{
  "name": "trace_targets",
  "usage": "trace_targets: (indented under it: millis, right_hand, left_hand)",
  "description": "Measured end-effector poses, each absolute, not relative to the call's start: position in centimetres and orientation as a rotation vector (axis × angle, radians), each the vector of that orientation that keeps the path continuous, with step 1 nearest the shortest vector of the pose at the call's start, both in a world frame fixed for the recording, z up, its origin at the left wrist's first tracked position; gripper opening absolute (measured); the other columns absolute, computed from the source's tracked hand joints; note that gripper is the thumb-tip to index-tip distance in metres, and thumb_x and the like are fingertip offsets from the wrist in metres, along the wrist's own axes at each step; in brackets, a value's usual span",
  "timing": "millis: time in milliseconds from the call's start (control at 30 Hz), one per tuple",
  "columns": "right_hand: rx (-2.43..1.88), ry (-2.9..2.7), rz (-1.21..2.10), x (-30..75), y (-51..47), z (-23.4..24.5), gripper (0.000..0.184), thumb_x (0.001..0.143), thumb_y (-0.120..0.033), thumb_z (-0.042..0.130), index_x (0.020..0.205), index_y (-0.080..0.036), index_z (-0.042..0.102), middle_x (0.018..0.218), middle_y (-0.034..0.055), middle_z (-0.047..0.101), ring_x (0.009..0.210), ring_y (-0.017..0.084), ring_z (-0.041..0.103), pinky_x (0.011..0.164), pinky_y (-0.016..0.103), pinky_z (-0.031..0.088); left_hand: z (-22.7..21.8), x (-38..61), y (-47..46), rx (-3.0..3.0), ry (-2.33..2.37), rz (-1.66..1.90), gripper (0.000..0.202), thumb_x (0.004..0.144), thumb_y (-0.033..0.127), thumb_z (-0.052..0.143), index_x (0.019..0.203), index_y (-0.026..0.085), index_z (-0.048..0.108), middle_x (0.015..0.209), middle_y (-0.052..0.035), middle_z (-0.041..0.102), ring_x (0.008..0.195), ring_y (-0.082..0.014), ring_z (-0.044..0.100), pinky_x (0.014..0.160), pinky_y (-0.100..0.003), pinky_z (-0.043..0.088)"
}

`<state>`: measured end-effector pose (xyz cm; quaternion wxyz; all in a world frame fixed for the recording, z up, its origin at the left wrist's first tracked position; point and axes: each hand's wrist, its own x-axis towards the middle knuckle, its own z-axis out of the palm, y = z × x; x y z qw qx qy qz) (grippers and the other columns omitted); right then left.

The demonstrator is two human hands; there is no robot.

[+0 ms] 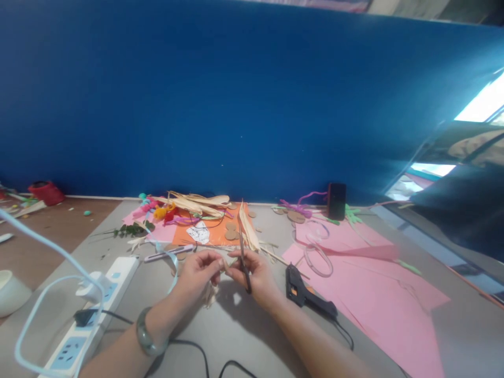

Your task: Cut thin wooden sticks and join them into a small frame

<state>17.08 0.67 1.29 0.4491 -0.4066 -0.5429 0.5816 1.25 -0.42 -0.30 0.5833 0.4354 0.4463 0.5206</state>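
Low over the grey table, my two hands meet at a small pale strip (226, 265) that looks like raffia or husk. My left hand (195, 275) pinches it with thumb and fingertips. More pale shreds (211, 295) hang below those fingers; whether they join the strip I cannot tell. Dark scissors (241, 247) are held in my right hand (255, 275), blades pointing up and away, while its thumb and fingertip also touch the strip. Behind the hands lie folded cream raffia strips (246, 228) and round brown discs (231, 229) on an orange sheet (185, 235).
A black glue gun (307, 294) lies right of my hands, beside pink sheets (378, 294). On the left are a white power strip (112, 291) and a utility knife (167, 253). A dark phone (336, 201) leans on the blue panel (236, 105). Black cables cross the front.
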Motion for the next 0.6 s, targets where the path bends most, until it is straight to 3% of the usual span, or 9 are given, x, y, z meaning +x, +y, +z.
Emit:
trace_targets:
  millis: [200,400,600]
  right_hand:
    - [-1.013,-1.355,1.422,17.09,0.77,1.00,0.043,0.058,-0.034,0.080,0.089,-0.014,0.060,0.060,-0.0035,0.056,0.052,0.008,0.046,0.052,0.021,0.037]
    - [-1.033,-1.414,1.395,17.03,0.70,0.98,0.044,0.058,-0.039,0.079,0.089,-0.015,0.060,0.059,-0.0039,0.055,0.052,0.008,0.045,0.052,0.022,0.037]
    - [-1.034,-1.594,1.564,17.63,0.99,1.58,0.051,0.053,-0.045,0.080,0.088,-0.015,0.060,0.058,-0.0037,0.054,0.052,0.010,0.045,0.052,0.023,0.037]
  left_hand:
    - [-0.10,1.24,-0.52,1.033,1.051,1.232,0.019,0.065,0.029,0.073,0.074,0.015,0.063,0.057,0.0009,0.061,0.044,-0.0085,0.052,0.045,-0.020,0.041]
    - [-0.39,1.36,-0.42,1.001,1.053,1.234,0.022,0.069,0.036,0.070,0.070,0.016,0.062,0.045,0.0039,0.053,0.039,-0.0080,0.048,0.042,-0.019,0.038]
    - [0.16,0.75,-0.41,1.030,1.044,1.236,0.019,0.074,0.034,0.068,0.073,0.015,0.062,0.049,0.0033,0.056,0.044,-0.0069,0.049,0.045,-0.017,0.038]
